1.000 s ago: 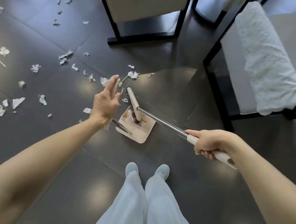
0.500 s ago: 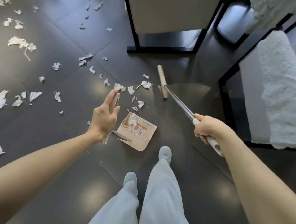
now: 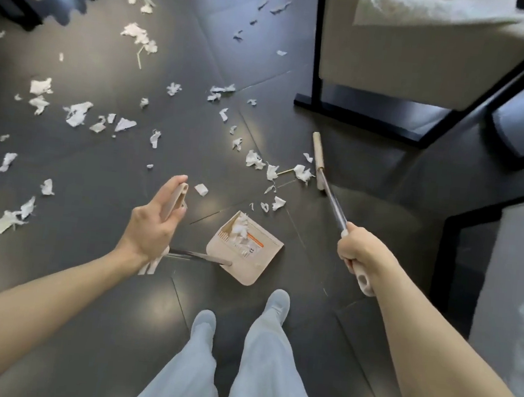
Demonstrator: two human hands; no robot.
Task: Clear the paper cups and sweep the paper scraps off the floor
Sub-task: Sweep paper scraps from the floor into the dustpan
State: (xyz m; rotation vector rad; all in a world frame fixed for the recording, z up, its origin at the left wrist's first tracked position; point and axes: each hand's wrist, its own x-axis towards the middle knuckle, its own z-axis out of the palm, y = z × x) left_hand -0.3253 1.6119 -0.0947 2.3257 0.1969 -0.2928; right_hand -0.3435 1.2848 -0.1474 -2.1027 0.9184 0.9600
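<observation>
My left hand (image 3: 152,223) holds the beige handle (image 3: 175,199) of a long-stemmed dustpan (image 3: 246,251), which sits on the dark floor just ahead of my feet with several white scraps inside. My right hand (image 3: 358,249) grips the metal broom handle (image 3: 334,202). The narrow beige broom head (image 3: 317,159) rests on the floor beyond the pan, just right of a cluster of paper scraps (image 3: 301,171). More paper scraps (image 3: 77,113) lie scattered over the floor to the left and far ahead. No paper cups are in view.
A black-framed chair (image 3: 358,118) with a pale seat and white throw stands ahead on the right. More black-framed furniture (image 3: 448,248) is close on my right. Another dark frame (image 3: 13,4) stands at the far left. My feet (image 3: 276,299) are behind the dustpan.
The broom head left the dustpan and swung out to the floor beyond the scraps on the right. My left hand kept the pan in place. I stepped and the view shifted left.
</observation>
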